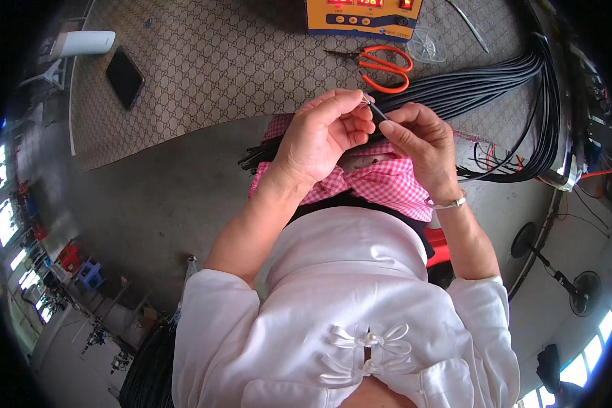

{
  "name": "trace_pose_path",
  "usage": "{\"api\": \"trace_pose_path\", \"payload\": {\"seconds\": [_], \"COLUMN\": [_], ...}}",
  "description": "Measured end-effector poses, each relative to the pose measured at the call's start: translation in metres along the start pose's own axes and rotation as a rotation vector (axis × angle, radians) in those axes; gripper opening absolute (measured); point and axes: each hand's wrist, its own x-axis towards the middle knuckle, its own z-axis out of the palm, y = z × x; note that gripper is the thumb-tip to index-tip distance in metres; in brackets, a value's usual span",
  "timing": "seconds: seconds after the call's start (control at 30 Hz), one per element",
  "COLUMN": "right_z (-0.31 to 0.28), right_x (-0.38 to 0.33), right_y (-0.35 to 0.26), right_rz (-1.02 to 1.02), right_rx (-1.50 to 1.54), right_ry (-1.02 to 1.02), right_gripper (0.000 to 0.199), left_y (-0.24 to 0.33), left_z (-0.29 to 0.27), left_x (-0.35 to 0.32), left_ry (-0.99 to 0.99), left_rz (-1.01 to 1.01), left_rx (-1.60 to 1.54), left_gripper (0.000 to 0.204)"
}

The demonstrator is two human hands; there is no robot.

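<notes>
Between my hands is the end of a black cable, with thin coloured wires showing at its tip. My left hand pinches these wires between thumb and forefinger, its other fingers curled. My right hand grips the black jacket just behind them, thumb on top. A thick bundle of black cables runs across the table to the right and bends down at the far side; more cable ends stick out left of my lap. Orange-handled scissors lie just beyond my hands, blades pointing left.
A yellow and blue box with a lit red display stands at the far edge. Beside it are a clear round dish and metal tweezers. On the patterned table lie a black phone and a white bottle-like object.
</notes>
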Motion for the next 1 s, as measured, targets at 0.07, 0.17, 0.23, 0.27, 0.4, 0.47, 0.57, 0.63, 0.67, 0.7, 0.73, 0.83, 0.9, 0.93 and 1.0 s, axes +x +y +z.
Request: {"api": "trace_pose_path", "payload": {"seconds": [0.07,0.17,0.23,0.27,0.4,0.47,0.57,0.63,0.67,0.7,0.73,0.83,0.9,0.93,1.0], "right_z": [0.000,-0.002,-0.001,-0.001,-0.003,-0.003,-0.003,-0.003,-0.004,-0.005,-0.007,-0.011,-0.017,-0.020,-0.028], "right_x": [0.000,0.000,0.000,0.000,-0.001,-0.001,-0.001,-0.001,-0.001,0.000,0.001,0.003,0.007,0.009,0.018], "right_y": [0.000,0.002,0.001,0.001,0.001,0.001,-0.001,-0.002,-0.003,-0.003,-0.005,-0.010,-0.017,-0.022,-0.030], "right_rz": [-0.017,-0.041,-0.056,-0.056,-0.037,-0.027,-0.020,-0.005,-0.002,0.001,0.002,-0.046,-0.103,-0.133,-0.265], "right_rx": [0.000,-0.014,-0.021,-0.027,-0.054,-0.060,-0.063,-0.070,-0.060,-0.051,-0.045,-0.057,-0.104,-0.131,-0.326], "right_ry": [0.001,-0.005,-0.003,-0.003,0.003,0.004,0.007,0.014,0.020,0.025,0.032,0.050,0.059,0.064,0.145], "right_gripper": [0.008,0.009,0.009,0.008,0.008,0.007,0.007,0.007,0.007,0.008,0.008,0.010,0.012,0.013,0.010], "left_y": [0.002,0.006,0.008,0.010,0.012,0.012,0.012,0.012,0.011,0.012,0.013,0.014,0.013,0.012,0.010], "left_z": [0.001,0.003,0.005,0.007,0.015,0.017,0.017,0.015,0.015,0.015,0.015,0.013,0.010,0.007,0.000], "left_x": [0.001,0.001,0.001,0.001,-0.001,-0.001,0.001,0.003,0.004,0.004,0.004,0.002,0.001,0.001,0.001], "left_ry": [0.020,0.044,0.049,0.052,0.101,0.116,0.113,0.119,0.121,0.122,0.120,0.130,0.136,0.136,0.153], "left_rz": [0.000,-0.011,0.001,0.006,0.076,0.099,0.093,0.087,0.084,0.085,0.086,0.071,0.061,0.060,0.070], "left_rx": [0.046,0.106,0.175,0.208,0.355,0.388,0.383,0.317,0.284,0.260,0.234,0.214,0.221,0.225,0.247], "left_gripper": [0.018,0.017,0.017,0.017,0.016,0.016,0.018,0.019,0.020,0.020,0.021,0.021,0.020,0.019,0.018]}}
